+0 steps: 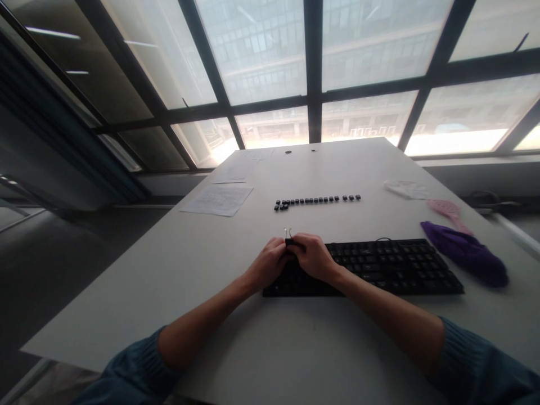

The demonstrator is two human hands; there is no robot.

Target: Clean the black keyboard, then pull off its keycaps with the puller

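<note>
A black keyboard [371, 267] lies on the white table, and my two hands meet above its left end. Closed fingers of my left hand [270, 261] press against a small black piece with two thin metal wires standing up from it, which looks like a wire keycap puller [288, 241]. My right hand [314, 256] is closed on the same piece from the other side. Whether a keycap sits between the fingers is hidden. Beyond the hands, several black keycaps [314, 201] are lined up in a row, with a few more in front of its left end.
Printed sheets [219, 199] lie at the left. At the right are a purple cloth bag [464, 256], a pink hairbrush [447, 209] and a clear plastic bag [407, 189]. The table's far edge [337, 144] faces large windows.
</note>
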